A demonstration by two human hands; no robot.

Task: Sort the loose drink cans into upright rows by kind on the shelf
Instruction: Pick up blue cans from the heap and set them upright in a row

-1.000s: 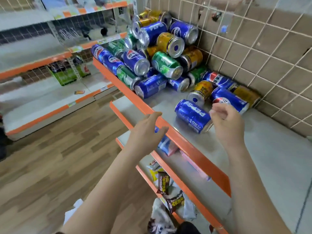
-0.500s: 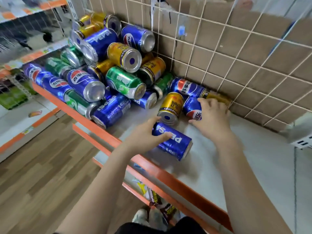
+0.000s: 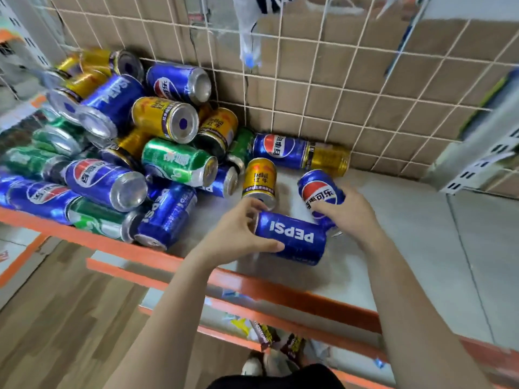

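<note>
Sorting is barely begun: my left hand (image 3: 241, 234) curls round the lying Pepsi can (image 3: 292, 240), my right hand (image 3: 348, 217) grips the tilted Pepsi can (image 3: 317, 189); next, both want standing upright together.

Wire grid (image 3: 318, 80) over cardboard backing (image 3: 354, 66) — wood-plank floor (image 3: 56, 318) below

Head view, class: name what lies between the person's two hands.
A blue Pepsi can on its side lies between the left hand and right hand, shown in the head view.
</note>
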